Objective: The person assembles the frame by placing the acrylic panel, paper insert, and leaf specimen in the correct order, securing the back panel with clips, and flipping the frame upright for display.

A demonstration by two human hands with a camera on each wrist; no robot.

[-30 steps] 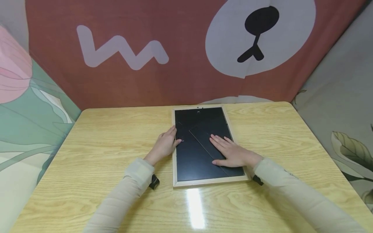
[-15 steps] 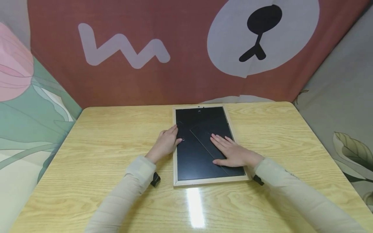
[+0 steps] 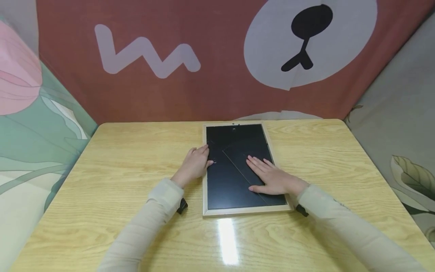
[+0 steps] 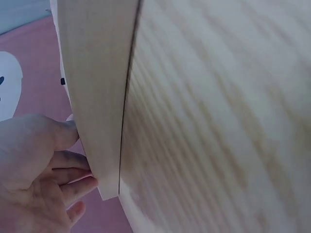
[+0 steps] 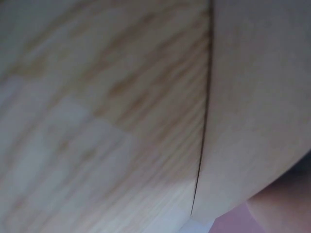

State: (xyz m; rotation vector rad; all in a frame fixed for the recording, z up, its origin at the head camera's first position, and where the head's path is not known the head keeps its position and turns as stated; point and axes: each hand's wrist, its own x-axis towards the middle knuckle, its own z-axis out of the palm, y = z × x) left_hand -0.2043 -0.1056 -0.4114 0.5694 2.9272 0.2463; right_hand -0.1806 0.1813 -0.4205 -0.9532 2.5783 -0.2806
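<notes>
A picture frame with a pale wooden border lies face down, its black backing board up. A long black flap, like a stand leg, runs slantwise across the backing. My left hand rests at the frame's left edge, fingers along the border and thumb reaching onto the backing by a small metal clip. In the left wrist view, the loosely bent fingers of the left hand touch the frame's side. Flat on the flap and backing lies my right hand, fingers spread, covering the lower right part.
The frame sits on a wood-grain table, close to its back edge. Behind stands a reddish-brown cloth with a cartoon bear print. Floral cloths hang at both sides. A bright light reflection shows below the frame.
The head view has shifted slightly. Both hands keep their places on the frame, and the frame stays put.
</notes>
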